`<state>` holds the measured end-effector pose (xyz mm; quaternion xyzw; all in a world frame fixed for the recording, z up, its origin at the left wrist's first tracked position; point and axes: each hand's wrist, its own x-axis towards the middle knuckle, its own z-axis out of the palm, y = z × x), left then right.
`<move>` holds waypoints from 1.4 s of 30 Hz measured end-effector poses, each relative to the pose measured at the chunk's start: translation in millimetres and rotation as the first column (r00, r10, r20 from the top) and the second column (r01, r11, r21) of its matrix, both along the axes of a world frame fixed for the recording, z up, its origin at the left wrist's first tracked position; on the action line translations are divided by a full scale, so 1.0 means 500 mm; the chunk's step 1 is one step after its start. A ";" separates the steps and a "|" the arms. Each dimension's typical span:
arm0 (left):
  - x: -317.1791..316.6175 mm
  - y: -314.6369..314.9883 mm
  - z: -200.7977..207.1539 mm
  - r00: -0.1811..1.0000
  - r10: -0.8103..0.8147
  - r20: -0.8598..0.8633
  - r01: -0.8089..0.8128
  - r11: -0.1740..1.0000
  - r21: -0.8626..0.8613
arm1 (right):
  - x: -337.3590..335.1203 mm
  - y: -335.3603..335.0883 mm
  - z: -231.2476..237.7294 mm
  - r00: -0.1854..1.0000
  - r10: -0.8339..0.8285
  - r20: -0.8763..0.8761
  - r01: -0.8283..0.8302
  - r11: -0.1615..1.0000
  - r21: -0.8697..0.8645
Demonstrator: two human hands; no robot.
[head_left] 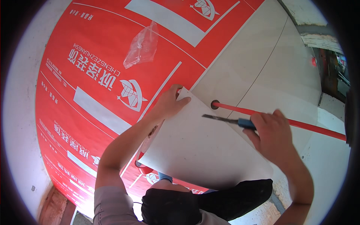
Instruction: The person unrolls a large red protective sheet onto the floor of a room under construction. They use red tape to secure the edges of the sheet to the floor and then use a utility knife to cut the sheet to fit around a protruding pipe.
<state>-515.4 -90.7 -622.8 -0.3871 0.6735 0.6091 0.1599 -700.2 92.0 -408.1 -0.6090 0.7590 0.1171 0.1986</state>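
My left hand (169, 104) is closed on the upper corner of a white sheet (202, 140), with the thumb on its pale face. The sheet stands up from the floor and curves toward me. To the right, my right hand (275, 137) grips the blue handle of a utility knife (245, 123). Its long, dark blade points left over the sheet and looks apart from it, though I cannot tell the exact gap. Just beyond the blade, a red pipe (258, 112) lies across the floor, one end at a round dark hole (215, 104).
Red printed protective sheeting (112, 48) covers the floor at left. A crumpled clear plastic bag (141, 47) rests on it. Pale tiles (243, 60) with a dark joint line stretch away at right. White walls (22, 123) bound the left side.
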 end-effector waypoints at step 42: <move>-0.184 0.177 -0.037 0.558 -0.795 0.238 0.830 0.535 -0.161 | 0.188 0.421 -0.286 0.516 -0.612 0.600 0.708 0.699 0.104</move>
